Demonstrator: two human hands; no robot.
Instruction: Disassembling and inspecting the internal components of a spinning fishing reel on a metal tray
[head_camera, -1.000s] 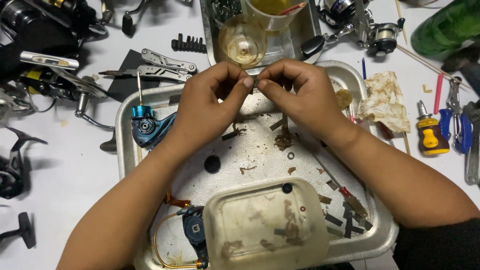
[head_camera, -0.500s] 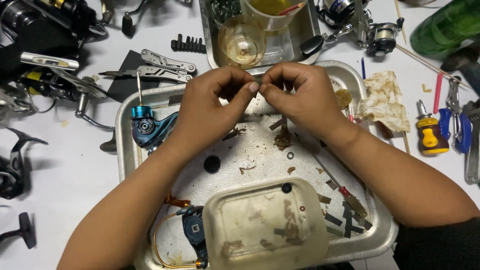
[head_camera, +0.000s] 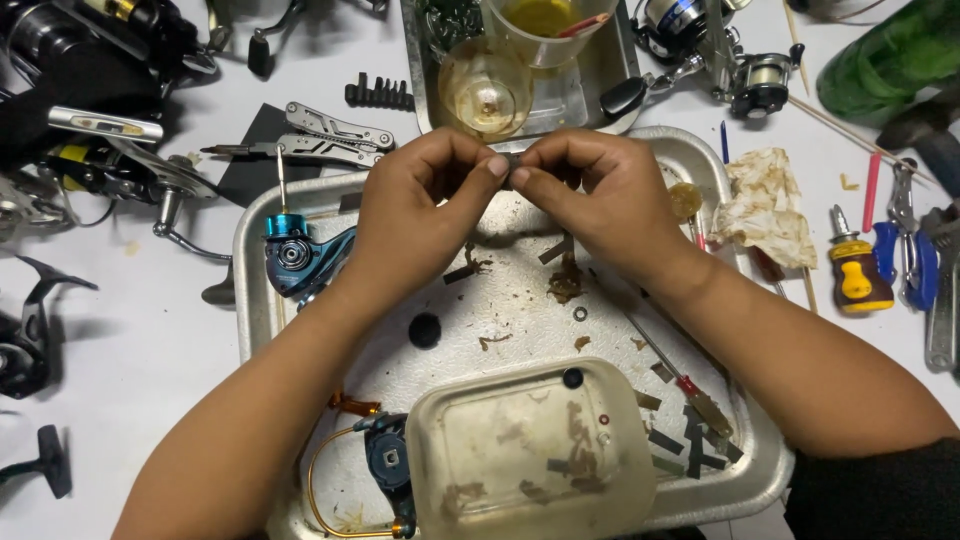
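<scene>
Pinching a small dark part (head_camera: 508, 163) between thumb and fingertips, the left hand (head_camera: 420, 215) and the right hand (head_camera: 600, 200) were held together above the far end of a metal tray (head_camera: 250, 250). The fingers of both hands were curled almost closed around the piece, which was mostly hidden, so its exact kind could not be told.

Compared with half a second and a second before, very little had been changed: the hands had been kept at the same spot, and only the fingertips had been drawn slightly tighter about the part. Fine finger work on the piece was judged to be under way, with nothing yet set down.

On the tray, a blue fishing reel body (head_camera: 298, 258) lay just beside the left wrist. A black round cap (head_camera: 424, 329), a small washer (head_camera: 580, 314) and greasy scraps were scattered near the middle. A cloudy plastic tub (head_camera: 530, 455) rested at the near end, beside a reel rotor with a gold bail wire (head_camera: 375, 470). Beyond the hands, a glass cup (head_camera: 485, 90) stood in a second tray. A stubby yellow screwdriver (head_camera: 860, 270) and a stained rag (head_camera: 765, 205) lay to the right.
</scene>
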